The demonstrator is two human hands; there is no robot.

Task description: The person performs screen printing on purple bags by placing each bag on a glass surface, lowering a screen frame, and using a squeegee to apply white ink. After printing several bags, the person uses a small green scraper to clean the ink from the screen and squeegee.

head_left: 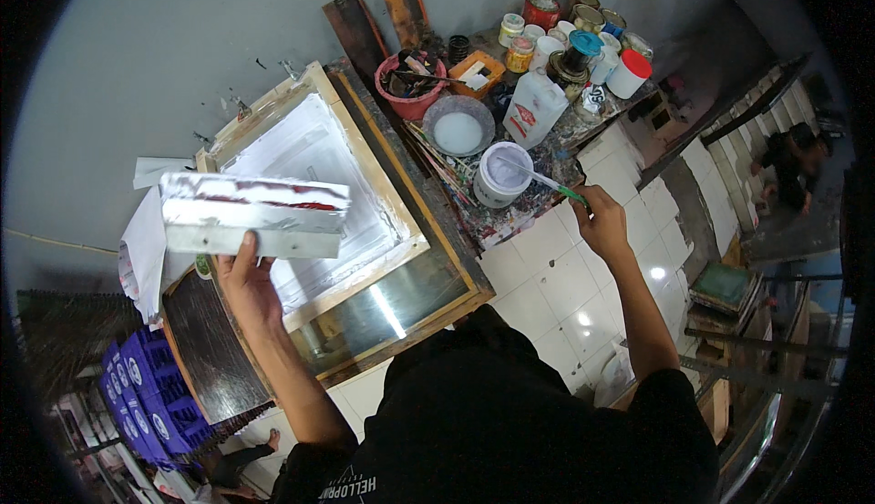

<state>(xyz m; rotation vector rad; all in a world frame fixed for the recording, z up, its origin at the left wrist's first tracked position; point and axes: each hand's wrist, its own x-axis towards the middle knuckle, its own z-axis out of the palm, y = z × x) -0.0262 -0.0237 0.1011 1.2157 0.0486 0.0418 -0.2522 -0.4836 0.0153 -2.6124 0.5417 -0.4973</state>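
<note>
While pale lilac paint fills the round white plastic tub (493,196), it stands at the near edge of a low table crusted with many-coloured paint (563,159). Left of the tub is a glass-topped wooden table (365,311), bearing one rectangular wood-framed screen (365,159) smeared white. Beyond the tub rises a plain grey wall (228,30); right of it spreads a white tiled floor (547,296).

Two hands are at work. The left hand (250,287), well left of the tub, pinches one long silvery metal blade (255,223) streaked white and red, thumb on its face, the other fingers largely hidden behind. The right hand (603,223), just right of the tub, pinches one thin pale stick with a green end (556,185) between thumb and fingertips; the stick's far end is in the tub.

Beyond the tub, counted: one grey bowl of whitish liquid (456,103), one pink basin (410,108), one orange tray (492,65), one translucent white jug (536,110), one white jar with a red lid (629,76), and two dark-stained boards (404,7). Further cans and jars overlap too closely for an exact count.
</note>
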